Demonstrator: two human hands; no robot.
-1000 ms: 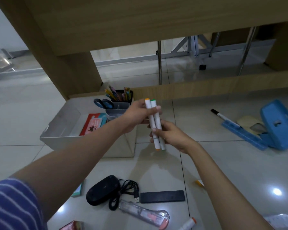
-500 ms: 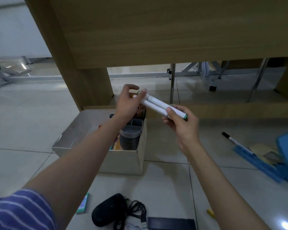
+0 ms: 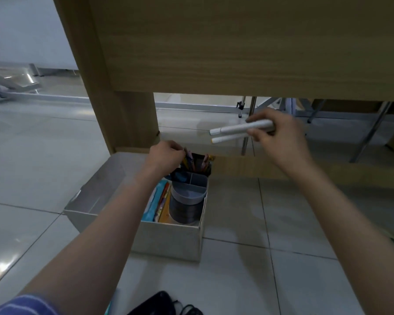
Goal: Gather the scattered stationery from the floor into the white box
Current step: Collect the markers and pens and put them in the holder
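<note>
Two markers (image 3: 241, 130) now sit in the right hand (image 3: 280, 133) alone, fingers curled round them, above the white box (image 3: 168, 237); the left hand (image 3: 166, 155) has let go, touching pencils (image 3: 191, 161) there; likely clearing space.

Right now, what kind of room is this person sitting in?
Probably an office or study room, seen from the floor. A big wooden desk stands over shiny floor tiles, and a white box holds a grey pen holder with pens.
</note>
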